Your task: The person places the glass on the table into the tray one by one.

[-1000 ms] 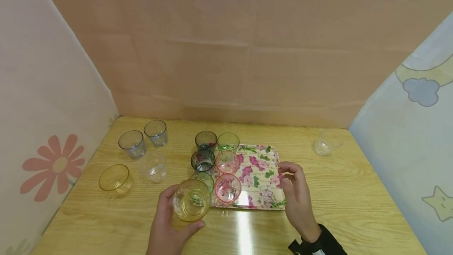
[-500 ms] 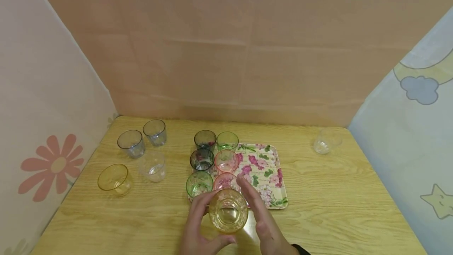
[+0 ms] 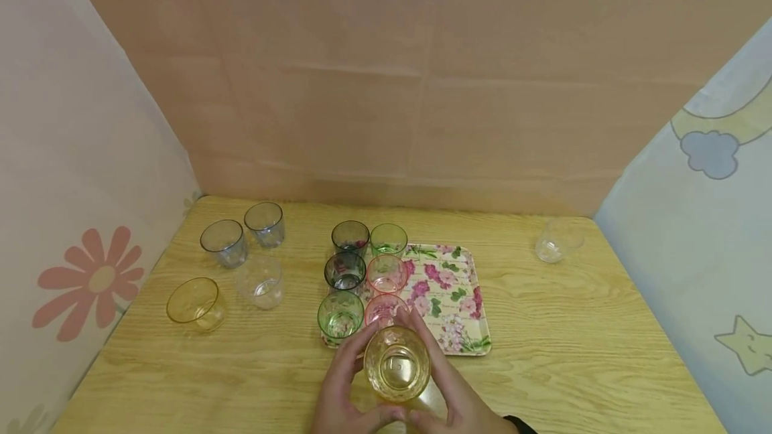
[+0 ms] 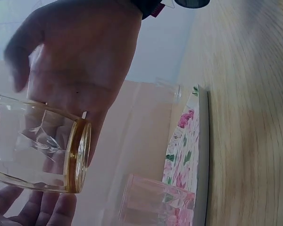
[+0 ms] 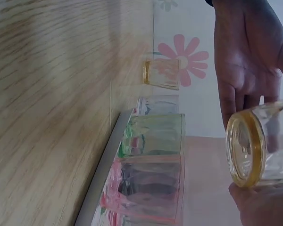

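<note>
Above the near edge of the floral tray (image 3: 452,300), a yellow-tinted glass (image 3: 398,364) is held up between both hands. My left hand (image 3: 346,384) curls round its left side, thumb below. On the other side my right hand (image 3: 455,390) has its fingers along the glass, its thumb close to the left thumb. The left wrist view shows the glass (image 4: 42,146) clear of the table, its thick base turned toward the tray. On the tray's left part stand two dark glasses (image 3: 346,272), two green glasses (image 3: 340,315) and two pink glasses (image 3: 387,274); the hands partly cover the nearer pink one.
On the left of the table stand another yellow glass (image 3: 196,305), a clear glass (image 3: 261,283) and two bluish-grey glasses (image 3: 224,244). A further clear glass (image 3: 551,243) is at the back right. Draped walls (image 3: 416,119) enclose the table's back and sides.
My left hand has carried the yellow glass rightward to in front of the tray. The right hand has moved left from the tray's right edge and closed round the glass.
</note>
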### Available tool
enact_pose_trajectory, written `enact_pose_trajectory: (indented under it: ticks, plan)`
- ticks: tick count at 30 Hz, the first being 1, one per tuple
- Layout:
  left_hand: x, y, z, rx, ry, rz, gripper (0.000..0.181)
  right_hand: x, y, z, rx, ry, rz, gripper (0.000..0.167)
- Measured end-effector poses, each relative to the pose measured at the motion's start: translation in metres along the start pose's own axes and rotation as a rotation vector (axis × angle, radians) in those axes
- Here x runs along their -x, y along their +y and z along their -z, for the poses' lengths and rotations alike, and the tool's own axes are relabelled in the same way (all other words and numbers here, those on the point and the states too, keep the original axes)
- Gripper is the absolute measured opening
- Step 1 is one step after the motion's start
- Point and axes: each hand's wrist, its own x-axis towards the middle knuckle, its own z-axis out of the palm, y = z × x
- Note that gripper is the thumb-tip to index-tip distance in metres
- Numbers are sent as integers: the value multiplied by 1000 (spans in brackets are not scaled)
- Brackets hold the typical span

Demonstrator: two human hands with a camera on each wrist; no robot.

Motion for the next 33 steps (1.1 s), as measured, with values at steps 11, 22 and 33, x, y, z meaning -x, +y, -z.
enact_pose_trajectory:
  ticks: [11, 22, 33]
  plan:
    - [0, -1, 1, 66, -31, 67, 86, 1, -9, 1, 72, 91, -178, 97]
    - [-6, -4, 13, 96, 330, -16, 8, 0, -8, 3, 135, 155, -140, 94]
    - [-23, -36, 74, -226, 458, 515, 24, 5, -8, 9, 112, 227, -130, 94]
